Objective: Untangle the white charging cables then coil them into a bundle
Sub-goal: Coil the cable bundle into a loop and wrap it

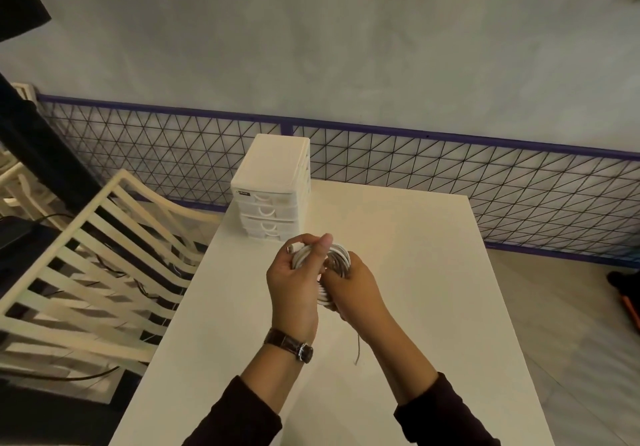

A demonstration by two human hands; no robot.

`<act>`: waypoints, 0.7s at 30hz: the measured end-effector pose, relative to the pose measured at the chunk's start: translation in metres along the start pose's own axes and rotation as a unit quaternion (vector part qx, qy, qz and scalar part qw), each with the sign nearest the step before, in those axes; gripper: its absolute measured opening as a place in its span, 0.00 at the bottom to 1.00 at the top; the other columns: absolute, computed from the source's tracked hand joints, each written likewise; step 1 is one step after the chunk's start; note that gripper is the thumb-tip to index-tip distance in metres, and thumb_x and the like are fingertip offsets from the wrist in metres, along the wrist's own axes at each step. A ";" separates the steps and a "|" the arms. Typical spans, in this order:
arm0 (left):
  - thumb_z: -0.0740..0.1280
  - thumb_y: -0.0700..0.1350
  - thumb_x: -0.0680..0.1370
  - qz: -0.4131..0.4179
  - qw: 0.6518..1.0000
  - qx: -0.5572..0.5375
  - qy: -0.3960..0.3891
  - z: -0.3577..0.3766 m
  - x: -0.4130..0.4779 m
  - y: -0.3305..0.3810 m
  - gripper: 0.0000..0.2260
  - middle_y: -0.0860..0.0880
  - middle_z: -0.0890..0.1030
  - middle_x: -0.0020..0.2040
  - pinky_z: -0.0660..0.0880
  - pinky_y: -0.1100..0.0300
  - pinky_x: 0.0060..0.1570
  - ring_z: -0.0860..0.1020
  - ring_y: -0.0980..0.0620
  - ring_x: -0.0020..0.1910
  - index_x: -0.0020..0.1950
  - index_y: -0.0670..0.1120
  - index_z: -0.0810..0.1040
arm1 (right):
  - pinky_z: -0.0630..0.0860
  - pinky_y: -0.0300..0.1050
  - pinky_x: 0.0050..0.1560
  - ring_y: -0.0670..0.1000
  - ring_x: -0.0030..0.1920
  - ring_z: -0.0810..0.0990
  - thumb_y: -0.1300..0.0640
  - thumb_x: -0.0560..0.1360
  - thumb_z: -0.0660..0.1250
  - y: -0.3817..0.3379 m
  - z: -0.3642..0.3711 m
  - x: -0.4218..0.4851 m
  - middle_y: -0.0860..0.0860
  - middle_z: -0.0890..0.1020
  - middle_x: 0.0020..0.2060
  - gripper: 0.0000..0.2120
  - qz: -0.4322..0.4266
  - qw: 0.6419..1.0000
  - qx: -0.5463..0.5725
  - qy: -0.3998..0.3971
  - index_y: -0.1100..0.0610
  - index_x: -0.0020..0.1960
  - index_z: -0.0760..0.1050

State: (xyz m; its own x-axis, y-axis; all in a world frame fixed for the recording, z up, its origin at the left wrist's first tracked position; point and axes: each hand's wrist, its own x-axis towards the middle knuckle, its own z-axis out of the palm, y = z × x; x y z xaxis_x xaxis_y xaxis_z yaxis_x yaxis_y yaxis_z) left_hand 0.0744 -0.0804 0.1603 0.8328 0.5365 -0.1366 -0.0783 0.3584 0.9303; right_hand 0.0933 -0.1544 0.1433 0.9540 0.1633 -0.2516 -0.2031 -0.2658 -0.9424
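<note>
The white charging cables form a round coil held up above the white table. My left hand grips the coil's left side, thumb raised over the loops; a white plug end pokes out near its fingertips. My right hand clasps the coil's lower right part from below, and more loops show between the two palms. A thin grey tie hangs down under my right wrist. Much of the coil is hidden by my fingers.
A small white drawer unit stands at the table's far left corner. A cream slatted chair sits to the left of the table. A wire mesh fence runs behind. Tiled floor lies to the right.
</note>
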 end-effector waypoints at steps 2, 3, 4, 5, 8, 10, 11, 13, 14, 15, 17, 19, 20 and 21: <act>0.72 0.40 0.71 -0.051 0.998 -0.029 0.021 -0.001 0.006 0.001 0.06 0.55 0.74 0.24 0.76 0.58 0.34 0.72 0.58 0.24 0.36 0.49 0.79 | 0.64 0.37 0.21 0.47 0.24 0.70 0.59 0.76 0.61 -0.001 -0.005 -0.003 0.55 0.75 0.31 0.04 0.008 0.999 0.035 -0.040 0.59 0.50 0.69; 0.72 0.41 0.72 -0.068 0.996 -0.044 0.029 -0.002 0.009 0.001 0.04 0.54 0.72 0.23 0.77 0.57 0.36 0.71 0.57 0.23 0.38 0.47 0.79 | 0.63 0.38 0.22 0.48 0.24 0.69 0.57 0.77 0.62 -0.001 -0.008 -0.004 0.55 0.75 0.29 0.05 0.014 0.996 0.054 -0.072 0.57 0.51 0.68; 0.71 0.41 0.72 -0.080 0.995 -0.056 0.033 -0.003 0.013 0.001 0.03 0.54 0.72 0.23 0.78 0.55 0.38 0.71 0.57 0.22 0.40 0.46 0.79 | 0.63 0.39 0.23 0.49 0.25 0.68 0.57 0.76 0.64 -0.001 -0.012 -0.004 0.55 0.76 0.29 0.08 0.019 0.991 0.071 -0.108 0.57 0.53 0.68; 0.71 0.41 0.73 -0.088 0.994 -0.063 0.032 -0.004 0.015 0.002 0.02 0.54 0.72 0.22 0.79 0.55 0.40 0.72 0.58 0.22 0.41 0.45 0.79 | 0.63 0.38 0.23 0.50 0.26 0.68 0.56 0.76 0.65 -0.002 -0.016 -0.004 0.56 0.77 0.29 0.11 0.025 0.986 0.082 -0.141 0.57 0.55 0.68; 0.71 0.42 0.73 -0.085 0.995 -0.049 0.018 -0.008 0.017 0.001 0.02 0.54 0.73 0.23 0.78 0.55 0.34 0.75 0.55 0.25 0.42 0.45 0.79 | 0.64 0.37 0.24 0.49 0.26 0.69 0.59 0.75 0.67 -0.005 -0.027 -0.004 0.56 0.80 0.31 0.14 0.035 0.978 0.076 -0.191 0.57 0.59 0.67; 0.72 0.44 0.72 -0.074 0.997 -0.024 0.019 -0.010 0.016 -0.001 0.02 0.53 0.73 0.24 0.76 0.55 0.30 0.77 0.47 0.33 0.41 0.47 0.80 | 0.64 0.38 0.24 0.49 0.26 0.69 0.60 0.75 0.66 -0.006 -0.029 -0.004 0.58 0.80 0.32 0.14 0.037 0.978 0.073 -0.193 0.58 0.59 0.67; 0.72 0.44 0.72 -0.075 0.997 -0.022 0.021 -0.010 0.016 -0.001 0.02 0.53 0.74 0.25 0.76 0.55 0.30 0.78 0.45 0.35 0.41 0.48 0.80 | 0.64 0.38 0.24 0.49 0.26 0.69 0.60 0.75 0.66 -0.006 -0.029 -0.004 0.58 0.80 0.33 0.14 0.036 0.978 0.075 -0.190 0.59 0.59 0.67; 0.71 0.43 0.73 -0.089 0.995 -0.034 0.020 -0.009 0.016 0.000 0.02 0.54 0.74 0.24 0.77 0.54 0.30 0.80 0.49 0.32 0.43 0.46 0.79 | 0.65 0.38 0.25 0.48 0.25 0.68 0.59 0.75 0.67 -0.007 -0.029 -0.005 0.58 0.81 0.33 0.15 0.032 0.978 0.082 -0.189 0.58 0.59 0.67; 0.70 0.42 0.73 -0.094 0.994 -0.043 0.023 -0.009 0.017 0.001 0.03 0.55 0.74 0.22 0.79 0.53 0.32 0.78 0.54 0.26 0.44 0.45 0.78 | 0.65 0.38 0.25 0.48 0.25 0.68 0.58 0.75 0.68 -0.007 -0.029 -0.007 0.58 0.82 0.34 0.17 0.027 0.977 0.083 -0.195 0.57 0.60 0.67; 0.70 0.41 0.74 -0.094 0.994 -0.051 0.029 -0.009 0.018 0.002 0.02 0.56 0.74 0.22 0.79 0.52 0.36 0.76 0.57 0.22 0.45 0.44 0.78 | 0.65 0.38 0.25 0.48 0.25 0.68 0.57 0.74 0.69 -0.007 -0.030 -0.008 0.58 0.83 0.35 0.19 0.020 0.976 0.079 -0.204 0.55 0.61 0.66; 0.70 0.40 0.74 -0.089 0.993 -0.057 0.042 -0.012 0.023 0.002 0.02 0.55 0.74 0.25 0.80 0.52 0.41 0.73 0.59 0.20 0.44 0.44 0.78 | 0.67 0.39 0.28 0.50 0.27 0.69 0.58 0.72 0.71 -0.005 -0.032 -0.011 0.57 0.84 0.38 0.26 0.002 0.974 0.058 -0.220 0.50 0.65 0.62; 0.70 0.41 0.74 -0.084 0.994 -0.052 0.053 -0.016 0.026 0.003 0.02 0.51 0.74 0.30 0.80 0.51 0.42 0.73 0.59 0.20 0.43 0.45 0.78 | 0.70 0.40 0.30 0.51 0.30 0.70 0.60 0.72 0.71 -0.002 -0.033 -0.013 0.55 0.85 0.39 0.33 -0.012 0.978 0.026 -0.209 0.44 0.68 0.56; 0.70 0.41 0.74 -0.081 0.994 -0.047 0.059 -0.018 0.028 0.003 0.01 0.50 0.74 0.31 0.80 0.51 0.42 0.73 0.59 0.21 0.44 0.45 0.79 | 0.70 0.40 0.31 0.51 0.30 0.70 0.61 0.72 0.71 0.000 -0.035 -0.015 0.55 0.85 0.38 0.34 -0.019 0.980 0.012 -0.197 0.43 0.68 0.55; 0.70 0.41 0.74 -0.079 0.994 -0.046 0.065 -0.020 0.030 0.003 0.01 0.50 0.74 0.30 0.81 0.51 0.42 0.73 0.58 0.21 0.44 0.46 0.79 | 0.71 0.40 0.32 0.51 0.31 0.70 0.62 0.72 0.71 0.001 -0.037 -0.016 0.54 0.85 0.38 0.34 -0.027 0.983 -0.001 -0.184 0.43 0.68 0.56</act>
State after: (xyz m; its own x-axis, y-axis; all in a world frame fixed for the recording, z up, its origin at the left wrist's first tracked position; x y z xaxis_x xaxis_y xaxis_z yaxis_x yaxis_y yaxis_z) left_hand 0.0881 -0.0481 0.1524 0.7618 0.5598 -0.3261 -0.0072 0.5107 0.8598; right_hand 0.0856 -0.1923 0.1544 0.8192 0.5088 -0.2647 -0.1546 -0.2485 -0.9562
